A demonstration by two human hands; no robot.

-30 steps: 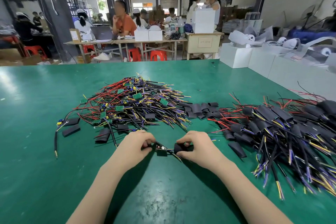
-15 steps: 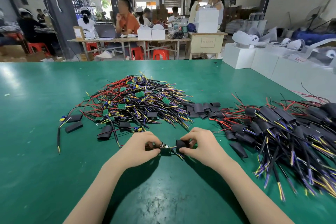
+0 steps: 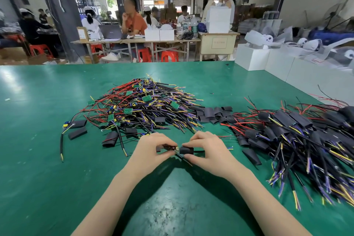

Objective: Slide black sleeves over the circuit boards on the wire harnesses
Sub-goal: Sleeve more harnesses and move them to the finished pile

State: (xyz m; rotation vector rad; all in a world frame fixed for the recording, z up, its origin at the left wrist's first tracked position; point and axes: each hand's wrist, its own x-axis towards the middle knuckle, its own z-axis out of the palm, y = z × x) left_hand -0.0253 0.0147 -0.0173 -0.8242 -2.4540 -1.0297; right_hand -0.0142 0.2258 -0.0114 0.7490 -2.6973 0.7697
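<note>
On the worktop (image 3: 47,178), a pile of bare harnesses (image 3: 141,105) lies left, a sleeved pile (image 3: 298,136) right, loose sleeves (image 3: 212,113) between them, and both hands just before them.

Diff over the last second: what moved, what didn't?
The right hand has brought its short black sleeve leftward, up to the small circuit board that the left hand pinches; the gap has closed. Both grips unchanged. The unsleeved harness pile and the sleeved pile haven't shifted.
</note>
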